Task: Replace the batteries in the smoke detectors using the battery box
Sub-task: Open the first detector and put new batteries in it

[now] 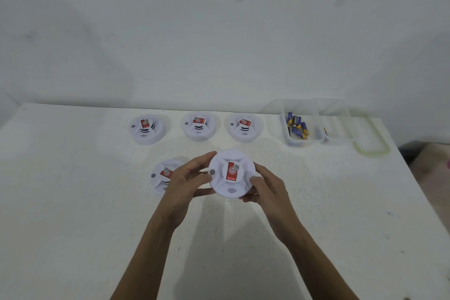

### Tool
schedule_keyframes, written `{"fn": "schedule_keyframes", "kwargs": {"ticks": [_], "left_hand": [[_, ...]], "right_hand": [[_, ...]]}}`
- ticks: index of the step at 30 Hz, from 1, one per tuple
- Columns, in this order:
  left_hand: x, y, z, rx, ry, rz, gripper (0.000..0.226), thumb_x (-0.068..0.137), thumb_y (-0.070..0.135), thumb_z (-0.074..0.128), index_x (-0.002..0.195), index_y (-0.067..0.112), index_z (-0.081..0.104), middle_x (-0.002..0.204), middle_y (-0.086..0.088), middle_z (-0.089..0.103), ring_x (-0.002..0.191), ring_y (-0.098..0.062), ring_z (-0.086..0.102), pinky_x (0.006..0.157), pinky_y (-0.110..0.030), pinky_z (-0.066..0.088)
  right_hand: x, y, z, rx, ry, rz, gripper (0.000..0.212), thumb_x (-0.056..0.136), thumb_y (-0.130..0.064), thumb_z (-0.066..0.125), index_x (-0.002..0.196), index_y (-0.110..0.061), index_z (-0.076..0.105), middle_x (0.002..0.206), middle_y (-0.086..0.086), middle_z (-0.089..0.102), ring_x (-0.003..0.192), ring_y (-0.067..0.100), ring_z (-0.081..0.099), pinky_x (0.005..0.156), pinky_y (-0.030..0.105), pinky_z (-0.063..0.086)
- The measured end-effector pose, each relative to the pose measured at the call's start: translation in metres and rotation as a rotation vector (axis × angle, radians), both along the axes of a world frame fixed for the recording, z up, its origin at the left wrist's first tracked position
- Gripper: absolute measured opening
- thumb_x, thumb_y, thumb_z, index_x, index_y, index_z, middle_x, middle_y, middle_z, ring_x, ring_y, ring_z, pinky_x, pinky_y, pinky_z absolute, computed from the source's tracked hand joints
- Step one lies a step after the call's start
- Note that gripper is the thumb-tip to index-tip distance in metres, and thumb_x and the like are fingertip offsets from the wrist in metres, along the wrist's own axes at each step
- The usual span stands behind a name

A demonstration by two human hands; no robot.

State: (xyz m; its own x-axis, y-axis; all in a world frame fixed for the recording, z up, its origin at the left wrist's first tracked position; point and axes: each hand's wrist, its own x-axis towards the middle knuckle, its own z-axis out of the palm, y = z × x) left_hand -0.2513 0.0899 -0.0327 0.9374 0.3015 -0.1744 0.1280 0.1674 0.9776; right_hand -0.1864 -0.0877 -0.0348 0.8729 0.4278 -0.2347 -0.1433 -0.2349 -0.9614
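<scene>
A white round smoke detector (231, 173) with a red label is held above the table, face up, between both hands. My left hand (186, 179) grips its left rim and my right hand (264, 186) grips its right rim. Another detector (160, 176) lies on the table just left of it, partly hidden by my left hand. Three more detectors (147, 128) (199, 125) (244, 126) stand in a row farther back. A clear plastic battery box (302, 140) at the back right holds several blue batteries (297, 125).
The white table (73, 202) ends at a wall behind the detectors. The box's clear lid with a green seal (370, 151) lies right of the box, near the table's right edge. Beyond that edge the floor shows.
</scene>
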Motion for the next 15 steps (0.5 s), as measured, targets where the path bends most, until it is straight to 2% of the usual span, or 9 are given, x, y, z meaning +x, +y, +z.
{"fn": "schedule_keyframes", "kwargs": {"ticks": [7,15], "left_hand": [[0.0003,-0.0004,-0.0009,0.006,0.001,0.000,0.036,0.077,0.028,0.061,0.112,0.037,0.062,0.111,0.014,0.070,0.104,-0.011,0.066,0.073,-0.027,0.057],[-0.0007,-0.0003,-0.0009,-0.004,0.005,0.001,0.037,0.077,0.025,0.060,0.112,0.037,0.062,0.110,0.018,0.069,0.103,-0.009,0.066,0.069,-0.025,0.056]], "right_hand": [[0.0008,0.0020,-0.0011,-0.007,0.000,-0.015,0.031,0.100,-0.013,0.043,0.124,-0.026,0.058,0.105,-0.004,0.069,0.087,0.009,0.069,0.067,0.022,0.057],[0.0004,0.0014,-0.0001,-0.008,-0.008,-0.012,0.030,0.099,-0.012,0.043,0.121,-0.026,0.058,0.101,-0.009,0.069,0.087,0.007,0.068,0.065,0.020,0.056]]}}
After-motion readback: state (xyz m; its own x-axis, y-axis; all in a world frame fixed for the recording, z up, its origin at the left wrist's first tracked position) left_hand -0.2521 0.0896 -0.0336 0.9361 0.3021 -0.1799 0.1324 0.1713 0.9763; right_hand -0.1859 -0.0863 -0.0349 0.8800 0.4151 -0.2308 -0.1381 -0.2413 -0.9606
